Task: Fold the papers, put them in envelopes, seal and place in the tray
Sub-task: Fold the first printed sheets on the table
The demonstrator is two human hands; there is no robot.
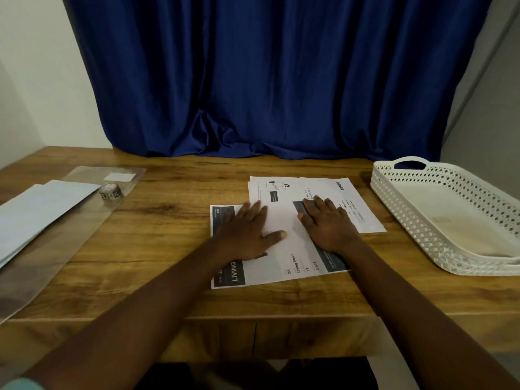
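Printed white papers [284,220] lie flat and unfolded mid-worktop, overlapping: the near sheet bears dark bands and "Living Room", the far sheet sits askew beneath it. White envelopes [36,212] lie stacked at far left. A white perforated tray [416,220] with a handle cutout sits right.

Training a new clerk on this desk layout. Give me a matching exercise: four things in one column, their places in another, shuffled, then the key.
Things:
1. white tray
2. tape roll
3. envelopes
4. printed papers

Places:
A. under both flat hands, mid-table
B. far left of the table
C. right side of the table
D. just right of the envelopes

Pairs: 1-C, 2-D, 3-B, 4-A
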